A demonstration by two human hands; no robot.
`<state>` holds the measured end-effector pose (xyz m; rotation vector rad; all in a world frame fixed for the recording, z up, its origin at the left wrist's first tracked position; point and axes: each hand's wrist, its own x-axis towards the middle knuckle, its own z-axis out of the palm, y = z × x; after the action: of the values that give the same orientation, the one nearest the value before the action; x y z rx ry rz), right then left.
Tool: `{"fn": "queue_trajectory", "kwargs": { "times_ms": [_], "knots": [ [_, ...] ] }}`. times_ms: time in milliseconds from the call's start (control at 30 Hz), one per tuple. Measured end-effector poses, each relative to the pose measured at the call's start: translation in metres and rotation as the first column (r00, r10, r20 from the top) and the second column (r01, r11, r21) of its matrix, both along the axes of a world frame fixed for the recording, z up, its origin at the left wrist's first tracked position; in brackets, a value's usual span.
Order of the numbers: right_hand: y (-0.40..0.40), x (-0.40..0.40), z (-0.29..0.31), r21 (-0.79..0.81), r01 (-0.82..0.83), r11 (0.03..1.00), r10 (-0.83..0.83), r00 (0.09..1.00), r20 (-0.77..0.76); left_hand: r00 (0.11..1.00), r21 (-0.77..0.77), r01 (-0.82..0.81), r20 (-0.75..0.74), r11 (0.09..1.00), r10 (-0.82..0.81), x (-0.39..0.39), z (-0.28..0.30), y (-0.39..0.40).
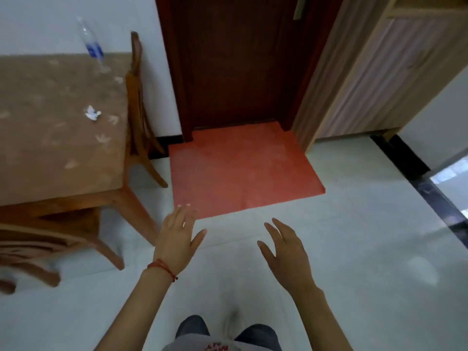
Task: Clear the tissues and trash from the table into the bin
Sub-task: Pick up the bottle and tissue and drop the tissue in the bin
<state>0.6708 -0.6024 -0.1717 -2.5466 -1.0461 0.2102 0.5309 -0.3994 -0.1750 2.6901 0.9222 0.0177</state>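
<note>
A table with a brown patterned cloth (50, 153) stands at the left. On it lies a small crumpled white and blue scrap of trash (91, 113), and a clear plastic bottle with a blue label (92, 45) stands near its far edge. My left hand (176, 236), a red string on its wrist, hovers over the floor to the right of the table's near leg, fingers spread and empty. My right hand (285, 245) is held out beside it, also open and empty. No bin is in view.
Wooden chairs stand at the table's far right side (138, 102) and near left corner (30, 252). A red mat (240, 171) lies before a dark brown door (235, 59). A light wooden cabinet (374, 72) stands at the right. Pale floor tiles lie under my hands.
</note>
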Motion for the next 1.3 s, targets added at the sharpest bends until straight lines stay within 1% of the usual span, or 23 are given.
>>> {"fn": "queue_trajectory", "kwargs": {
  "times_ms": [100,233,433,500,600,700,733,800,867,967,1033,1133,1300],
  "knots": [
    [0.015,0.025,0.0,-0.005,-0.088,0.996,0.087,0.996,-0.027,0.998,-0.002,-0.063,-0.014,0.998,0.063,0.008,-0.001,0.003],
    [0.038,0.055,0.0,-0.013,-0.165,0.986,0.163,0.984,-0.065,0.993,-0.001,-0.116,-0.023,0.993,0.116,0.023,0.0,0.014],
    [0.084,0.099,-0.005,0.007,-0.186,0.982,0.186,0.982,-0.013,0.991,0.004,-0.132,-0.033,0.991,0.132,0.065,-0.004,0.055],
    [0.104,0.116,-0.008,0.017,-0.194,0.981,0.194,0.981,0.009,0.992,0.004,-0.126,-0.03,0.992,0.126,0.083,-0.005,0.076],
    [0.138,0.142,-0.008,0.022,-0.202,0.979,0.203,0.979,-0.007,0.994,0.029,-0.105,-0.012,0.994,0.105,0.112,-0.011,0.109],
    [0.184,0.174,-0.009,0.038,-0.22,0.975,0.217,0.974,0.069,0.997,0.038,-0.08,0.025,0.996,0.079,0.144,-0.013,0.155],
    [0.194,0.179,-0.008,0.03,-0.222,0.975,0.22,0.974,0.053,0.996,0.039,-0.085,0.039,0.996,0.084,0.15,-0.015,0.165],
    [0.24,0.209,-0.002,0.038,-0.218,0.975,0.217,0.976,0.03,0.993,0.008,-0.114,-0.002,0.993,0.114,0.177,-0.011,0.215],
    [0.249,0.216,0.002,0.045,-0.209,0.977,0.207,0.977,0.052,0.995,0.039,-0.097,0.006,0.994,0.097,0.182,-0.011,0.226],
    [0.29,0.243,0.004,0.027,-0.224,0.974,0.224,0.975,0.014,0.994,0.01,-0.112,-0.011,0.994,0.112,0.204,-0.009,0.265],
    [0.316,0.26,0.006,0.026,-0.222,0.975,0.221,0.975,0.03,0.993,0.012,-0.118,-0.009,0.993,0.118,0.221,-0.008,0.287],
    [0.352,0.287,0.008,-0.002,-0.215,0.977,0.215,0.977,0.012,0.99,-0.004,-0.141,0.01,0.99,0.141,0.246,-0.008,0.315],
    [0.413,0.339,0.005,-0.05,-0.288,0.956,0.288,0.958,-0.014,0.98,0.005,-0.196,0.019,0.981,0.196,0.29,-0.008,0.362]
  ]
}}
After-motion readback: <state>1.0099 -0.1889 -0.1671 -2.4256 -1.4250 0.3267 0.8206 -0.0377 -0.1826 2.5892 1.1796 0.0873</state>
